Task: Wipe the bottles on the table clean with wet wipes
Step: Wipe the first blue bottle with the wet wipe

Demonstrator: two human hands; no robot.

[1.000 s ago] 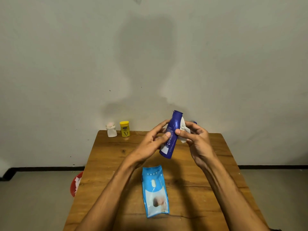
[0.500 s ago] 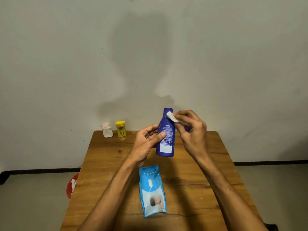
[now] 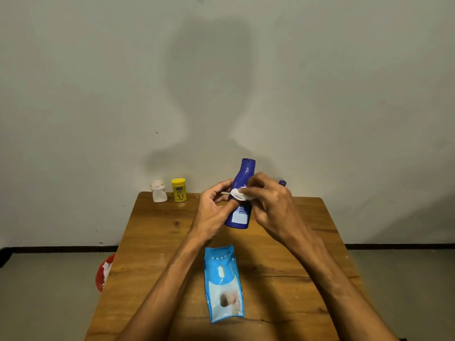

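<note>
Dark blue plastic is the material of the tall bottle (image 3: pixel 240 214), which is held above the far half of the brown wooden table (image 3: pixel 157 242), nearly upright, and is gripped at its lower body by the curled fingers of the left hand (image 3: pixel 214 212). A small folded white wet wipe (image 3: pixel 239 194) is pinched in the right hand (image 3: pixel 270 205) and pressed on the bottle's middle from the right, so the next stroke is probably to be guided along this upright long axis.
</note>
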